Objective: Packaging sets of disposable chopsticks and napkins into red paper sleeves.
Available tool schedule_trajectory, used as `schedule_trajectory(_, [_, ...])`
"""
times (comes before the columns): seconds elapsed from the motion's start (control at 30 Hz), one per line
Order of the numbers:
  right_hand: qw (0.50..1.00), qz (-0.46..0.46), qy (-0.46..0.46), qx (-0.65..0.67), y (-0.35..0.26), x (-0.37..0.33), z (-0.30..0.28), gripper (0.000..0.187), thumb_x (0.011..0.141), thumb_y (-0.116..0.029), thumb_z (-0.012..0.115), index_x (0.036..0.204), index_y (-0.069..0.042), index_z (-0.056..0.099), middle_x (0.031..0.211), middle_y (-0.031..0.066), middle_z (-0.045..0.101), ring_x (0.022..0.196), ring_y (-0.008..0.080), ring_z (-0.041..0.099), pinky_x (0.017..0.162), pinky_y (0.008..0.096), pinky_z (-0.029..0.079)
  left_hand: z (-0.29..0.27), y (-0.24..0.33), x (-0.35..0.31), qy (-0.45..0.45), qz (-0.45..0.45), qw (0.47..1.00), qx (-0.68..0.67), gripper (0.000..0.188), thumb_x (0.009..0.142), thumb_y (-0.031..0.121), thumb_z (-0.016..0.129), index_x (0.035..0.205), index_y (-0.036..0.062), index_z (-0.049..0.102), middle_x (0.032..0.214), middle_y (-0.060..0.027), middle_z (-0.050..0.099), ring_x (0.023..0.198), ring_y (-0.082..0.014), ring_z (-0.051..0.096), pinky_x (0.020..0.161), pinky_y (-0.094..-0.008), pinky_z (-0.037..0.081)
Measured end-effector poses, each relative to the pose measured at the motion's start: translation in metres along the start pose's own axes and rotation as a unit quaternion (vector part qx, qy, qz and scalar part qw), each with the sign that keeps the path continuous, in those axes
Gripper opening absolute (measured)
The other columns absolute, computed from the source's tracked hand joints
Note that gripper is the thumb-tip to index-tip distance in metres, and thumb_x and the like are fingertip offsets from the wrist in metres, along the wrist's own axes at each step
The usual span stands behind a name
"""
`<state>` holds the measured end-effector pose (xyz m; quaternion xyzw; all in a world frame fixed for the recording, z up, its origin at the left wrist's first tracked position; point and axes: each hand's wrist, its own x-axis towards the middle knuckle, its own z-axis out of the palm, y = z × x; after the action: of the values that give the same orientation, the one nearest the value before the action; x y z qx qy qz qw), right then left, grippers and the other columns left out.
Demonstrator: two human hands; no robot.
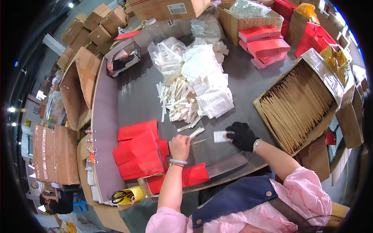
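Note:
My bare left hand, with a bangle at the wrist, is closed with its fingertips at a narrow white paper strip. In a black glove, my right hand pinches a small flat white packet just above the dark table. Ahead of both hands lies a heap of loose white strips, beside a spread of white packets. Red envelopes are stacked left of my left hand. One more red envelope lies under my left forearm at the table's near edge.
An open carton packed with upright brown cardboard pieces stands at the right. Bundled red envelopes lie at the back right. A wire basket sits at the far left, and a yellow holder with black-handled scissors at the near left.

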<state>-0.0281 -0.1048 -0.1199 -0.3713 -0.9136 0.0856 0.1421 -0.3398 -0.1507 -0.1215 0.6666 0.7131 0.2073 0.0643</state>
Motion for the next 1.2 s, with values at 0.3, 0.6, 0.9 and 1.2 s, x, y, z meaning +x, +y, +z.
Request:
schedule_trajectory(0.3, [0.967,0.104,0.186,0.140,0.011,-0.045,-0.077,0.034,0.071,-0.009,0.073,0.104,-0.011,0.066,0.104,0.0119,0.064,0.099,0.0331,0.060,0.087,0.0420,0.047,-0.013,-0.002,-0.007,-0.019,-0.032,0.996,-0.084,0.008,0.077,0.020,0.073,0.079,0.0130,0.072,0.083,-0.0079,0.065,0.078,-0.0316,0.061,0.068,-0.0436,0.047])
schedule_trajectory(0.6, [0.869,0.396,0.173,-0.240,0.163,-0.201,-0.104,0.035,0.084,-0.024,0.062,0.112,-0.003,0.061,0.114,0.0179,0.062,0.109,0.0371,0.055,0.093,0.0444,0.045,0.020,0.101,-0.015,-0.062,0.153,0.980,-0.110,0.021,0.073,0.013,0.075,0.091,0.0085,0.067,0.096,-0.0105,0.062,0.092,-0.0311,0.058,0.080,-0.0415,0.049])
schedule_trajectory(0.9, [0.883,0.451,0.112,-0.071,0.150,-0.167,-0.122,0.020,0.083,-0.017,0.061,0.099,-0.005,0.057,0.100,0.0173,0.059,0.099,0.0377,0.056,0.085,0.0437,0.046,0.017,0.098,-0.010,-0.159,0.121,0.977,-0.078,0.025,0.073,0.018,0.077,0.091,0.0094,0.062,0.093,-0.0092,0.062,0.090,-0.0313,0.059,0.077,-0.0435,0.049])
schedule_trajectory(1.2, [0.817,0.493,0.281,-0.102,0.163,-0.178,-0.113,0.025,0.094,-0.019,0.051,0.110,-0.003,0.060,0.101,0.0219,0.064,0.097,0.0394,0.061,0.086,0.0461,0.048,-0.026,0.104,-0.064,-0.228,0.081,0.959,-0.149,0.029,0.069,0.022,0.081,0.089,0.0074,0.066,0.082,-0.0086,0.065,0.081,-0.0259,0.062,0.075,-0.0376,0.049])
